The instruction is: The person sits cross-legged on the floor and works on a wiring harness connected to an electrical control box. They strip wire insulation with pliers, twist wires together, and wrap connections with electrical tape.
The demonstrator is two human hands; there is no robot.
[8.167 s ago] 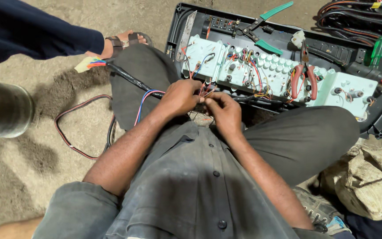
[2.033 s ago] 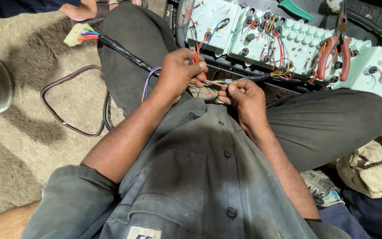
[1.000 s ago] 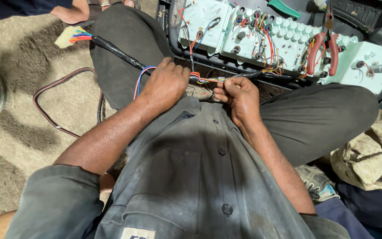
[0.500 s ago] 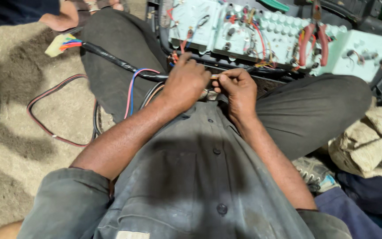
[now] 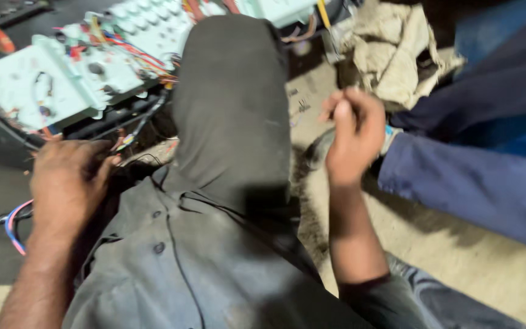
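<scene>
head view: nearest is the person's grey buttoned shirt [image 5: 171, 268], with both forearms reaching out from it. the left hand [image 5: 68, 183] rests low on the left, knuckles up, its fingers curled down onto a bunch of thin coloured wires [image 5: 126, 141] just in front of the fingertips; the picture is blurred, so i cannot tell whether it pinches the wires or only lies on them. a black cable with blue and pink strands [image 5: 8, 222] runs out under that wrist toward the left edge. the right hand [image 5: 353, 131] is lifted well apart from the left, out over the sandy floor [image 5: 433, 244], fingers loosely clenched with the thumb against them; whether it holds anything small cannot be made out. between the two hands rises the person's bent knee in dark trousers [image 5: 232, 109]. right of the right hand lies another person's leg in blue cloth [image 5: 476, 183]. farther off, past the left hand, sits a pale green wiring panel [image 5: 74, 73] with red and blue leads across it, resting in a black case. at the far right, beyond the knee, lies a crumpled beige rag [image 5: 397, 55] on the floor.
</scene>
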